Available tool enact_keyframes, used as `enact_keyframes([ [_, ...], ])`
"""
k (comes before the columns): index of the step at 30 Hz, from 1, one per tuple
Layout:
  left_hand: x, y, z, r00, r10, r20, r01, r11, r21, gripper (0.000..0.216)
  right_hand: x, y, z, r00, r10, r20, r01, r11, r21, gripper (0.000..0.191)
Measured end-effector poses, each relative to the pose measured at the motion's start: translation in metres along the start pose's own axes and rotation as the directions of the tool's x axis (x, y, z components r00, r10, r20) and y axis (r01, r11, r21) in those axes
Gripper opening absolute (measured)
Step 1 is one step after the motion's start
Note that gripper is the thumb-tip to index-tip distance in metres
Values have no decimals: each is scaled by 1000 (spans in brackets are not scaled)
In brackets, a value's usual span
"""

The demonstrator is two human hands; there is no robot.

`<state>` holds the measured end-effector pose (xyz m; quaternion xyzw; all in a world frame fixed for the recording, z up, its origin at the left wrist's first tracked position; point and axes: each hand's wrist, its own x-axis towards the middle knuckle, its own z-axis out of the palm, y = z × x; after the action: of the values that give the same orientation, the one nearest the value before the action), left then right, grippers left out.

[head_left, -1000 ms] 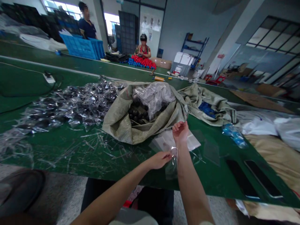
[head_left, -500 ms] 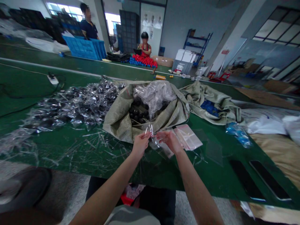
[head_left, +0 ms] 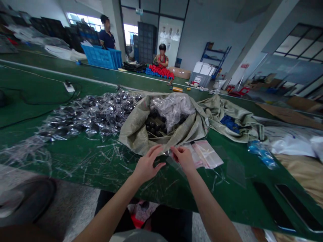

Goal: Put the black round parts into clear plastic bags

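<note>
My left hand [head_left: 148, 163] and my right hand [head_left: 183, 158] meet over the green table [head_left: 75, 158], both pinching a small clear plastic bag [head_left: 168, 157] that stretches between their fingertips. Just beyond the hands lies an open woven sack [head_left: 137, 129] with small black round parts [head_left: 155, 124] and crumpled clear plastic inside. A stack of flat clear bags [head_left: 207, 153] lies right of my right hand.
A heap of bagged black parts [head_left: 96, 112] covers the table's left. A second sack [head_left: 227, 116] with blue items lies to the right. Loose clear strips litter the table near me. Two people work at far tables beside a blue crate [head_left: 102, 57] and red cylinders [head_left: 160, 71].
My right hand came down from a raised position and joined the left hand on the clear bag; both hands now sit lower, near the sack's front edge.
</note>
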<state>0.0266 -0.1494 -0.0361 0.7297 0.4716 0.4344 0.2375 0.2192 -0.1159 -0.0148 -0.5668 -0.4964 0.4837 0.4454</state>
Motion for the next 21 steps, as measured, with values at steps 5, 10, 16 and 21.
enact_keyframes([
  [5,2,-1,-14,999,-46,25,45,998,45,24,-6,-8,14,988,1,154,19,991,-130,44],
  [10,17,-2,-34,975,-221,31,223,971,-84,17,-10,-29,7,886,-434,161,463,839,-287,36],
  [16,39,5,-53,926,-283,252,283,958,35,28,-12,-53,3,807,-464,366,580,743,-335,18],
  [21,55,11,-60,926,-207,316,196,978,67,31,0,-60,-1,822,-394,411,548,745,-381,8],
])
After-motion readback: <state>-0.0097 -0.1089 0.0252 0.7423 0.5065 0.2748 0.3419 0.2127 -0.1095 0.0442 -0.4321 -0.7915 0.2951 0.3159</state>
